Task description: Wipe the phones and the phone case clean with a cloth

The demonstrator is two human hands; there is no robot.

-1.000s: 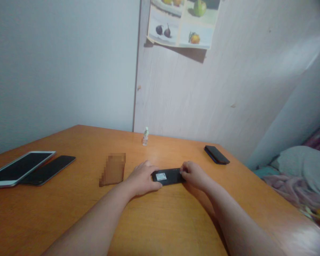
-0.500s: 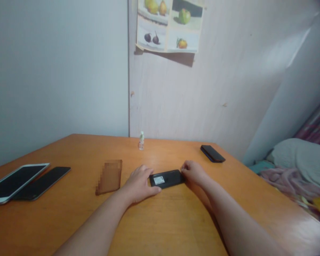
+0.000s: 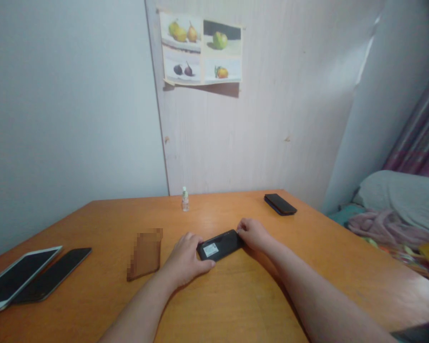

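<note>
A black phone-like slab [image 3: 222, 244] with a white label near its left end lies on the wooden table [image 3: 214, 305] in front of me. My left hand [image 3: 188, 257] grips its left end, thumb along the near edge and fingers at the far corner. At the opposite end, my right hand [image 3: 252, 233] has its fingers pinched together on the slab's right edge. Its fingertips are partly hidden, so whether they hold anything else cannot be made out.
To the left lie a brown rectangular piece, partly pixelated [image 3: 146, 255], a white-framed tablet [image 3: 21, 276] and a dark flat device [image 3: 57, 276]. A small clear bottle [image 3: 185, 200] stands at the back. A black wallet-like case [image 3: 280, 204] rests back right. Bedding [image 3: 396, 205] lies beyond the right edge.
My view has shifted, so the wall picture sits lower and further left. The slab is tilted a little more, its right end higher in view. Both hands keep their hold.
</note>
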